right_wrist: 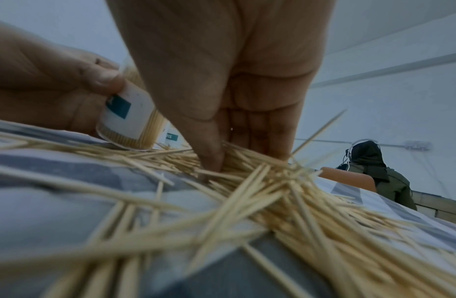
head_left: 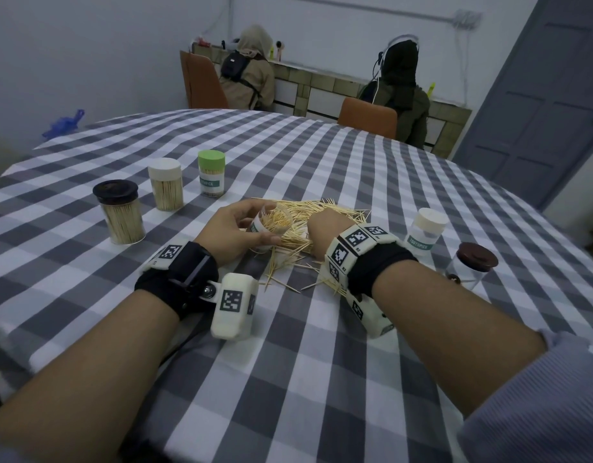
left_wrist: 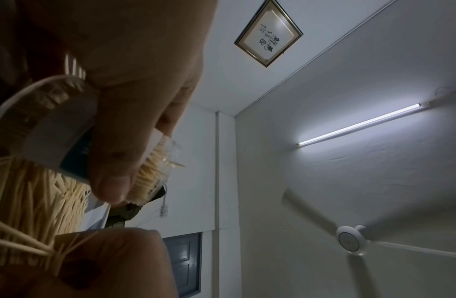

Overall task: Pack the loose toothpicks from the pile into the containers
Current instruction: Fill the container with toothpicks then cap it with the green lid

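Head view: on the checked-cloth worktop (head_left: 288, 345) at frame centre, the left hand (head_left: 231, 228) curls its grip round a clear cylindrical container (head_left: 271, 227), tilted and packed with thin wooden toothpicks. Just right, the right hand (head_left: 325, 228) reaches down into the loose toothpick pile (head_left: 308, 212).

Left wrist view: thumb and fingers clasp the container (left_wrist: 50, 129), centre left.

Right wrist view: the right hand (right_wrist: 234, 80) pinches a bundle from the pile (right_wrist: 247, 191) at frame centre; the container (right_wrist: 129, 117) is left of it.
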